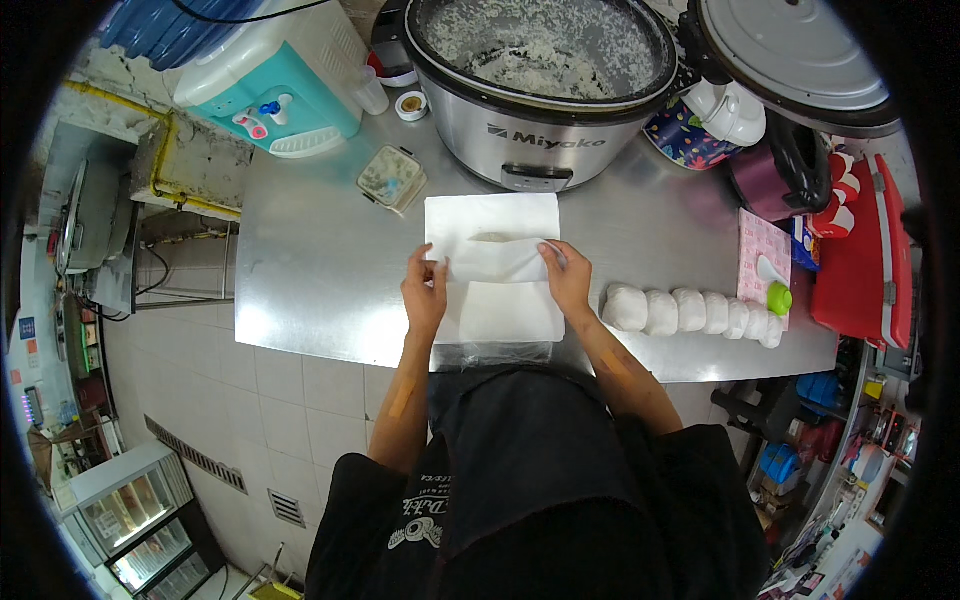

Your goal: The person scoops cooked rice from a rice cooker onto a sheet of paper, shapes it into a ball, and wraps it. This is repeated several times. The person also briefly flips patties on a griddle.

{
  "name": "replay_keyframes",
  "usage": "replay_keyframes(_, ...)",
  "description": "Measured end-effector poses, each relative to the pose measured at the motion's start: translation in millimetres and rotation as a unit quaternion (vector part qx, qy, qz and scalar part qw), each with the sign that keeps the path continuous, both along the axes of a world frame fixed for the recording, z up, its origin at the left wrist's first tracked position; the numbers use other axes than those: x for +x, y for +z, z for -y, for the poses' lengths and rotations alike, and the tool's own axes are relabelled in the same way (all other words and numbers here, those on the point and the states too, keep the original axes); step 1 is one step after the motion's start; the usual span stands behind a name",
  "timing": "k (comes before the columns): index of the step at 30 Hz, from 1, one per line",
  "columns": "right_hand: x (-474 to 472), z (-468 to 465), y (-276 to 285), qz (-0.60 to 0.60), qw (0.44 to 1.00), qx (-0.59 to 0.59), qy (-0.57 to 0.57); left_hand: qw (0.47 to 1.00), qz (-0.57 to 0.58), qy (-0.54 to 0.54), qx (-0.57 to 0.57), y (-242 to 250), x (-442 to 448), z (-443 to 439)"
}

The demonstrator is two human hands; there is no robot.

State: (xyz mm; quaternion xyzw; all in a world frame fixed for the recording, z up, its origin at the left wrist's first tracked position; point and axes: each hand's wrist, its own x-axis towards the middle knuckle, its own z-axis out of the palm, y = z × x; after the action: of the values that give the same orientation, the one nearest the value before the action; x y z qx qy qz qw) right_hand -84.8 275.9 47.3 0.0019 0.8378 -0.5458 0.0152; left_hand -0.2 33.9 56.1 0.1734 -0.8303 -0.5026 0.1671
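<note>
A stack of white paper sheets (495,315) lies on the steel table before me. The top sheet (491,262) is folded over, and a pale mound, probably rice, shows slightly at the fold's far edge. My right hand (568,277) pinches the right end of the folded flap between thumb and fingers. At the flap's left end is my left hand (425,289), its fingers bent; whether they grip the paper is unclear. To the right, several white paper-wrapped bundles (661,313) stand in a row. Beyond the paper, a large Miyako rice cooker (540,139) stands uncovered with rice (536,71) inside.
A clear lidded container (391,178) sits left of the cooker, near a water dispenser (289,105). At the right are a purple electric kettle (776,169), a pink patterned sheet (757,244), a green-capped bottle (778,298) and a red cool box (847,277). The steel table's (322,300) near edge touches my apron.
</note>
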Motion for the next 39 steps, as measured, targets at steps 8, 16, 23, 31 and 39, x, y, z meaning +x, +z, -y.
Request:
replay_keyframes(8,-14.9,-11.0,-26.9,0.005,0.997,-0.003,-0.075,0.985,0.165,-0.041,-0.037,-11.9,-24.8,29.3)
replay_keyframes(16,42.0,-40.9,-6.4,0.298,0.943,-0.151,-0.006,0.908,0.021,-0.227,-0.353,6.8,7.0,-36.5)
replay_keyframes(23,44.8,-20.5,-8.7,0.306,0.918,-0.253,0.007,0.839,0.106,-0.261,-0.466,-5.9,1.2,-76.8)
replay_keyframes(31,-0.4,-24.9,-22.9,0.232,0.918,-0.315,-0.062,0.85,0.109,-0.262,-0.444,-2.2,-0.7,-72.8)
replay_keyframes(39,-96.0,5.8,-8.2,0.142,0.979,0.01,0.146,0.852,0.1,-0.258,-0.444,-1.5,1.4,-72.0)
